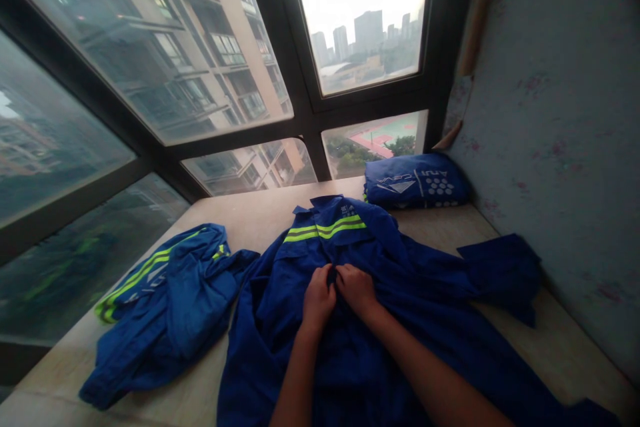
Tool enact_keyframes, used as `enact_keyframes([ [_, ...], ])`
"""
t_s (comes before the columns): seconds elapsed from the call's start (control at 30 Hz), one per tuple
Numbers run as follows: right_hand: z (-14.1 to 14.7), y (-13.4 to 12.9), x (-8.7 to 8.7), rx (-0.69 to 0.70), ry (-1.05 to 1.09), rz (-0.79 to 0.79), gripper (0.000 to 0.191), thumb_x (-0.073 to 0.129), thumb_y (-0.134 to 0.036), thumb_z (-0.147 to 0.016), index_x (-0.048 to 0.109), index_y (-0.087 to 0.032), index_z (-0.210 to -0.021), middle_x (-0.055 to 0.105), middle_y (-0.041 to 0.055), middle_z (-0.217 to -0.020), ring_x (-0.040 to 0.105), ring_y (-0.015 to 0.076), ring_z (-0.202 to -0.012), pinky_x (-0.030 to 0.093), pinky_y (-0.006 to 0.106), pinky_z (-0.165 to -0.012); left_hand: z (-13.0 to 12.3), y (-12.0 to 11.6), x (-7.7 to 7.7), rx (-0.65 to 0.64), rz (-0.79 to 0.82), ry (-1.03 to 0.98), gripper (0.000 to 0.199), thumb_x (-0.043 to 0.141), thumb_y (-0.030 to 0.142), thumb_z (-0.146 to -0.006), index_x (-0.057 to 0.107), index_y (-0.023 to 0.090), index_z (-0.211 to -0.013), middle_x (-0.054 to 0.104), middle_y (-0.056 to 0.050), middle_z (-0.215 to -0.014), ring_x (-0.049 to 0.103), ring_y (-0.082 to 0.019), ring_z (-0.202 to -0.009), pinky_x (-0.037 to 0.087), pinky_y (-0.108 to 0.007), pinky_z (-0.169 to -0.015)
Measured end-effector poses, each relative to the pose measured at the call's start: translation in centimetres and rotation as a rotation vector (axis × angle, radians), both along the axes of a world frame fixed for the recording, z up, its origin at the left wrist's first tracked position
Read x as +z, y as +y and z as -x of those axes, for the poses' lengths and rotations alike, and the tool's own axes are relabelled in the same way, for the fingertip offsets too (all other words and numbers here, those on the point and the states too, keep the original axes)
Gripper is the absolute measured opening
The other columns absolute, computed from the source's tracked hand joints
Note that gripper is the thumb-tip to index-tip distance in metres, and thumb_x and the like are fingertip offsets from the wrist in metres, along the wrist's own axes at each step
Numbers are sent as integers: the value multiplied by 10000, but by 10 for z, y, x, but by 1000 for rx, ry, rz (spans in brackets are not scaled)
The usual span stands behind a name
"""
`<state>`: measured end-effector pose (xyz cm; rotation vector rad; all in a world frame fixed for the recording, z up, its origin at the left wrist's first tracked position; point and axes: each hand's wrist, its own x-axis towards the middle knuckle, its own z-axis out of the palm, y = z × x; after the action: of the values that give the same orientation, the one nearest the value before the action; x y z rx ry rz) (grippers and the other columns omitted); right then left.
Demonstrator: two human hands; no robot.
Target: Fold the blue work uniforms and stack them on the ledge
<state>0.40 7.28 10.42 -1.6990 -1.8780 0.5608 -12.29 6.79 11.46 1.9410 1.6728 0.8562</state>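
Observation:
A blue work jacket with yellow-green stripes across its chest lies spread front up on the pale ledge, its collar toward the window. My left hand and my right hand meet at the middle of its front. Both are closed, fingertips pinching the cloth along the front opening just under the stripes. Whether a button or a zip sits between the fingers is hidden. One sleeve stretches out to the right, its cuff end near the wall.
Another blue striped garment lies crumpled to the left. A folded blue bundle with white print sits at the back right corner. Dark-framed windows border the ledge behind and left; a flowered wall stands at the right.

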Motion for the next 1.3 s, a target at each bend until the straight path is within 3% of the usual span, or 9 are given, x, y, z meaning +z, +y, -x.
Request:
enact_keyframes([
  [0.23, -8, -2, 6, 44, -17, 33, 215, 515, -262, -934, 730, -257, -940, 748, 64, -921, 686, 206, -829, 434, 262, -683, 18, 0, 27, 166, -48, 264, 428, 499, 140, -861, 604, 191, -1272, 607, -147, -1134, 639, -284, -952, 498, -411, -854],
  [0.4, -3, 33, 34, 52, 10, -35, 244, 477, -284, -955, 710, -248, -1017, 720, 79, -1027, 659, 211, -930, 446, 278, -778, 22, 62, 36, 12, -59, 214, 364, 501, 27, -821, 689, 198, -1082, 668, -98, -1075, 615, -227, -1051, 460, -345, -987],
  [0.5, 13, 63, 44, 69, 13, -21, 289, 497, -209, -926, 659, -213, -1166, 677, 106, -1161, 624, 218, -1055, 444, 284, -871, 24, 100, 28, -5, 1, 167, 306, 547, -8, -774, 703, 186, -951, 699, -77, -981, 633, -212, -978, 483, -350, -950],
  [0.6, 26, 84, 38, 72, -7, 44, 262, 554, -218, -889, 670, -169, -1119, 680, 137, -1124, 640, 240, -1022, 465, 307, -846, 29, 119, 12, 38, 61, 104, 158, 630, 32, -783, 676, 158, -867, 694, -38, -857, 648, -178, -837, 523, -344, -851],
  [0.73, 29, 93, 23, 30, -28, 101, 241, 572, -293, -879, 673, -164, -1055, 673, 155, -1102, 654, 263, -989, 487, 331, -789, 35, 119, -10, 109, 66, 4, 59, 671, 173, -853, 640, 134, -885, 673, -4, -844, 649, -153, -793, 540, -359, -804],
  [0.87, 32, 90, 18, 4, -34, 98, 287, 606, -333, -843, 664, -181, -1079, 654, 158, -1114, 647, 277, -1009, 495, 341, -789, 38, 111, -21, 116, 19, -111, 173, 590, 44, -793, 660, 164, -895, 703, -37, -888, 667, -167, -863, 539, -339, -856],
  [1.0, 37, 88, 13, -28, 15, 66, 328, 679, -255, -759, 675, -163, -1073, 656, 184, -1119, 643, 295, -1024, 501, 340, -791, 41, 106, -23, 110, -18, -211, 268, 521, 44, -777, 677, 171, -953, 728, -56, -946, 688, -174, -917, 548, -328, -884],
  [1.13, 29, 94, 1, -64, 166, 0, 270, 573, -131, -796, 717, -201, -1014, 720, 114, -1064, 668, 224, -991, 500, 299, -846, 41, 104, -21, 106, -28, -232, 284, 558, 69, -762, 687, 174, -992, 741, -64, -972, 699, -185, -920, 554, -346, -890],
  [1.3, 16, 102, -12, -139, 371, -89, 315, 440, -179, -877, 725, -176, -1011, 758, 83, -993, 697, 193, -907, 521, 296, -851, 38, 108, -14, 116, 22, -154, 267, 576, 64, -776, 705, 175, -982, 747, -68, -984, 696, -186, -926, 547, -347, -890],
])
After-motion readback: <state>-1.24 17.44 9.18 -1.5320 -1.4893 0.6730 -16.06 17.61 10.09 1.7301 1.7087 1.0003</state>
